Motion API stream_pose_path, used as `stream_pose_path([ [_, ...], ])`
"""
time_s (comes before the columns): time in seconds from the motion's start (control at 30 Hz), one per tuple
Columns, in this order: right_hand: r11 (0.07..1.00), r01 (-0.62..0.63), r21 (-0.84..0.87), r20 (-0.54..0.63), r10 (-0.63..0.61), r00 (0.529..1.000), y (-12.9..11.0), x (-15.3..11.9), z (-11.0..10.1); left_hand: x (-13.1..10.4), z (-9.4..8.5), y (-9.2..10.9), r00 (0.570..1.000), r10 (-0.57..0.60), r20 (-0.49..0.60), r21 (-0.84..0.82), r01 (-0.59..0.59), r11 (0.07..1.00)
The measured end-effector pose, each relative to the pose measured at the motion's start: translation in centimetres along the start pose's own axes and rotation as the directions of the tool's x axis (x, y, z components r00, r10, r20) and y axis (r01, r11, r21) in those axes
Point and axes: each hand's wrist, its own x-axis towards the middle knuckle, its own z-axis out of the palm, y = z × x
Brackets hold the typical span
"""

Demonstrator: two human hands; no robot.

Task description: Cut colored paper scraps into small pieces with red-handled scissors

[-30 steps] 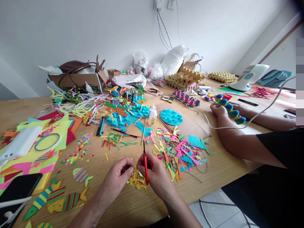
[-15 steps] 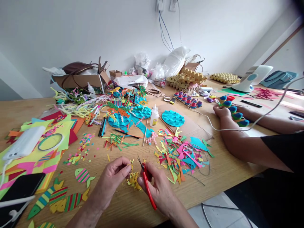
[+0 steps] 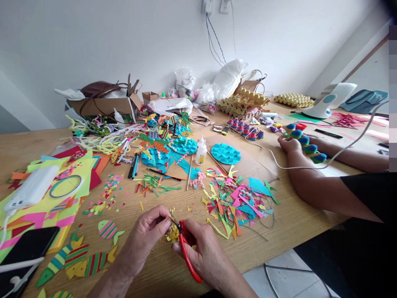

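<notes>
My left hand (image 3: 151,231) pinches a small yellow scrap of paper, mostly hidden by the fingers. In my right hand (image 3: 203,244) is a pair of red-handled scissors (image 3: 187,256); their blades reach to the fingertips of my left hand, at the scrap. Below the blades lies a small heap of yellow paper cuttings (image 3: 173,235) on the wooden table (image 3: 130,219). Left of my left hand are striped paper fish (image 3: 107,229), one of them pink and green.
A co-worker's hands (image 3: 290,142) hold a painted egg-carton strip (image 3: 305,145) at the right. Colourful paper scraps (image 3: 238,203), a glue bottle (image 3: 201,152) and blue egg-carton ovals (image 3: 226,153) lie ahead. A phone (image 3: 31,248) and coloured paper sheets (image 3: 83,165) are at the left.
My right hand has brought the scissors left, so the blades now meet the fingertips of my left hand. The left hand has hardly moved.
</notes>
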Motion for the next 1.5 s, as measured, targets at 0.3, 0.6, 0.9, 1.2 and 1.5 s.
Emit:
stream_pose_path([
  [0.3,1.000,0.013,-0.001,-0.015,-0.013,1.000,0.6,0.0,0.2,0.2,-0.1,-0.2,1.000,-0.020,0.018,0.053,0.019,0.998],
  [0.6,0.999,-0.005,-0.036,-0.001,0.005,1.000,0.9,0.0,0.1,0.2,-0.7,-0.2,0.999,-0.020,0.045,0.133,0.014,0.991],
  [0.9,0.997,-0.008,-0.074,0.017,0.009,1.000,1.0,0.1,0.1,0.0,-0.9,-0.1,1.000,-0.004,0.031,0.161,-0.002,0.987],
  [1.2,0.994,-0.010,-0.107,0.031,0.013,0.999,1.2,-0.1,0.0,0.0,-1.1,0.0,1.000,-0.011,0.001,0.146,0.010,0.989],
  [1.5,0.996,-0.041,-0.075,0.035,0.044,0.998,1.3,0.1,0.2,-0.2,-1.0,-0.2,0.997,-0.063,-0.053,0.048,0.066,0.997],
])
